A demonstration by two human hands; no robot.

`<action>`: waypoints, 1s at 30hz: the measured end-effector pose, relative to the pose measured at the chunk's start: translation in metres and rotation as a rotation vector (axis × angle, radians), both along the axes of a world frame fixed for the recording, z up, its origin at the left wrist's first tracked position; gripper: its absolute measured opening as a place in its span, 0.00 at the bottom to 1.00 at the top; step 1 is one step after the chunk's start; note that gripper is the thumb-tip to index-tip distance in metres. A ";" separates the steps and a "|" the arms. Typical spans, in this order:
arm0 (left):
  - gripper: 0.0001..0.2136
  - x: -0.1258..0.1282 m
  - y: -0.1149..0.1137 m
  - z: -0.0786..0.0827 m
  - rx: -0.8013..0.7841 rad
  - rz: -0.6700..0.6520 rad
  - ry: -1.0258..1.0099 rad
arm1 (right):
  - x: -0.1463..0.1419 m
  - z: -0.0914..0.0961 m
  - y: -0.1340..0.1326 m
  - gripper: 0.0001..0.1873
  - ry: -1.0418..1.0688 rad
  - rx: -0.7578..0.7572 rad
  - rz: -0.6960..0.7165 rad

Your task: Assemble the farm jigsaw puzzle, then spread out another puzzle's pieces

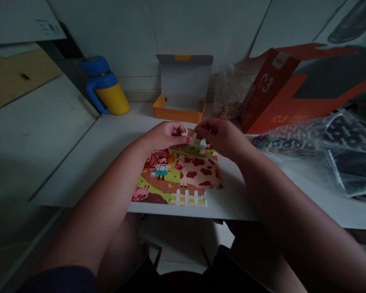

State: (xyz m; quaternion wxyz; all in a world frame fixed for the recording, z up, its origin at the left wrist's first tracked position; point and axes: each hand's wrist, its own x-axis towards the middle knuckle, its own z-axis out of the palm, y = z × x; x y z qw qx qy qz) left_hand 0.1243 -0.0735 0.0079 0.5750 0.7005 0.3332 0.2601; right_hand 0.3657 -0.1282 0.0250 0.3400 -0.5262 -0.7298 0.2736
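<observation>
A farm-scene jigsaw puzzle (167,179) lies flat on the white table, showing a brown-spotted cow, a farmer, a pig and a white fence. Its outline steps inward at the lower right corner. Over the puzzle's far edge, my left hand (167,135) and my right hand (221,136) face each other. Between their fingertips is a brown and cream puzzle piece (190,132), pinched from both sides. My fingers cover parts of the piece and of the puzzle's upper edge. I cannot tell whether the piece touches the puzzle.
Behind the puzzle stands an orange box (178,113) with its lid up. A blue and yellow jug (110,89) is at the back left. To the right are a bag of small pieces (228,108), a large orange carton (274,97) and clear plastic packaging (317,150).
</observation>
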 end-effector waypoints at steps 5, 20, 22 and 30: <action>0.18 -0.007 0.006 -0.003 0.210 -0.101 0.275 | 0.028 0.025 -0.047 0.14 -0.321 -0.185 0.037; 0.14 -0.008 0.004 0.001 0.297 -0.217 0.487 | 0.031 0.016 -0.101 0.07 -0.406 -0.426 0.212; 0.13 -0.007 0.004 0.002 0.291 -0.215 0.482 | 0.030 0.015 -0.101 0.07 -0.409 -0.449 0.200; 0.13 -0.007 0.003 0.004 0.283 -0.210 0.504 | 0.028 0.009 -0.109 0.08 -0.543 -0.437 0.131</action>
